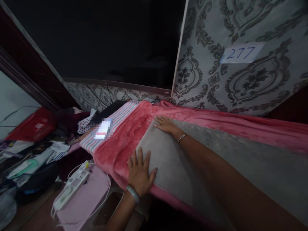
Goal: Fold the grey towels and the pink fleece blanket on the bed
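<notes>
Wallpaper (255,81); hands (141,175) (166,124) on blanket (168,160); red container (33,126), contents unclear.

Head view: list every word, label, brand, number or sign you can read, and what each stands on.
"277": handwritten in blue on the white paper on the patterned wall.
White marks on the red item at left: too blurred to read.
Small mark on the lower frame of the dark screen: too small to read.

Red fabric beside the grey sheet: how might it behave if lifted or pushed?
The red fabric would probably be floppy, given its soft wrinkles. Its plush-looking surface suggests it may grip more than slide. Lifting it might drag the grey sheet, which appears to overlap it.
</notes>
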The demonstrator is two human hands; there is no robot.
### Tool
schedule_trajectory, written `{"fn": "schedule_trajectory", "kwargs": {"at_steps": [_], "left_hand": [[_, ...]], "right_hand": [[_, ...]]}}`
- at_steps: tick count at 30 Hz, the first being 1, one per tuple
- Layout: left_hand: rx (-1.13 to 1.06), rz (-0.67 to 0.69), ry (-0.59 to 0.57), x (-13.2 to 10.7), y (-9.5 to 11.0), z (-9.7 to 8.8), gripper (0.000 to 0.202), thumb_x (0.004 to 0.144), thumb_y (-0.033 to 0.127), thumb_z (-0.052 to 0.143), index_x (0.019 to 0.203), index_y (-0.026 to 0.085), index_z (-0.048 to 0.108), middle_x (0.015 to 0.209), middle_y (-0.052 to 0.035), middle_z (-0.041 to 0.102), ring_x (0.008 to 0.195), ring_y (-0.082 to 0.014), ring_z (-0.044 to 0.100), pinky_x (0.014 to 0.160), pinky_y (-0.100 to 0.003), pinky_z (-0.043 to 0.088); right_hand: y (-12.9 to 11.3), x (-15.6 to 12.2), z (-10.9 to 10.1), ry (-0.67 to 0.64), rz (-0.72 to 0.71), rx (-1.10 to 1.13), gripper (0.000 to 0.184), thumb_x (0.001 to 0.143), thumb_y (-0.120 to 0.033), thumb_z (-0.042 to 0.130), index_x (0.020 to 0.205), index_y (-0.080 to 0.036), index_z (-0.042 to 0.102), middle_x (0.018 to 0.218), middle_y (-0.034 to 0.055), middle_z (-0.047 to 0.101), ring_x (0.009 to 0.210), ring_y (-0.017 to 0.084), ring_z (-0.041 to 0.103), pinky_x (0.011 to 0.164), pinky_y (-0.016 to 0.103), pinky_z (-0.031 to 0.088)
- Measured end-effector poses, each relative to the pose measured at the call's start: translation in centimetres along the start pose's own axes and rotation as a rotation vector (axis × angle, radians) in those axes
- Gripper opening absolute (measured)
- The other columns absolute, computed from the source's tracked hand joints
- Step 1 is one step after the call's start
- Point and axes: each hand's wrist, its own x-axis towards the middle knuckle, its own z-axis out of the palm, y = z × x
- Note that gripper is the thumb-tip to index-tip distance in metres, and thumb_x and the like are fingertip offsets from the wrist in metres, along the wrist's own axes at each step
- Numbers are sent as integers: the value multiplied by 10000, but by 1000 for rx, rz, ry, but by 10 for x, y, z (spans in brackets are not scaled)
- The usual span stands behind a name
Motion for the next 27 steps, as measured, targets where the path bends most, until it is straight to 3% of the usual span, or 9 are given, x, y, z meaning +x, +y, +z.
{"fn": "schedule_trajectory", "kwargs": {"at_steps": [3,6,10,14,17,20,23,27], "left_hand": [[11,-5,4,-1,0,-6,686,889,526,602,1503,242,487,1609,-189,343,1463,-476,285,1118,-655,304],[24,0,-26,2,0,-11,697,898,538,588,1509,223,477,1613,-198,328,1462,-486,281,1122,-659,297],[35,-4,-66,6,4,-15,696,918,527,564,1519,192,460,1615,-226,304,1459,-500,277,1122,-675,281],[13,-27,-78,8,6,-19,689,926,524,553,1521,190,459,1617,-225,299,1470,-497,258,1134,-669,265],[-86,-60,-107,17,-4,-22,711,916,507,563,1529,171,437,1619,-228,293,1470,-457,291,1136,-625,304],[-270,-135,-99,37,-24,-28,700,888,454,578,1495,125,467,1517,-220,467,1365,-406,463,1099,-544,386],[-561,-309,-88,62,-43,-38,655,802,413,663,1366,89,588,1148,-171,707,1129,-367,623,969,-442,477],[-838,-471,-169,85,-56,-53,471,663,369,788,1064,130,724,789,-62,708,906,-288,653,779,-328,486]], "right_hand": [[-14,-20,-10,23,57,-40,606,1040,-479,323,1593,-230,331,1664,62,219,1535,335,119,1214,623,113],[-17,-73,-8,100,26,-48,586,1040,-428,342,1585,-213,348,1664,90,212,1538,320,115,1216,607,131],[7,-189,9,142,-39,-18,592,1028,-450,377,1583,-247,348,1666,93,202,1532,305,158,1210,582,186],[45,-310,31,259,141,-40,585,1026,-471,357,1570,-258,371,1644,105,272,1511,304,238,1182,573,275],[63,-370,51,367,272,-59,570,1028,-468,324,1549,-257,413,1627,112,314,1495,315,280,1150,569,339],[65,-394,71,417,320,-65,556,1018,-467,320,1505,-253,481,1593,112,380,1475,320,322,1143,571,351],[59,-396,83,451,363,-70,555,1003,-472,336,1477,-248,519,1575,103,413,1470,315,331,1165,570,316],[55,-390,85,472,380,-51,556,993,-462,332,1459,-246,544,1556,96,442,1457,319,350,1162,580,311]]}}
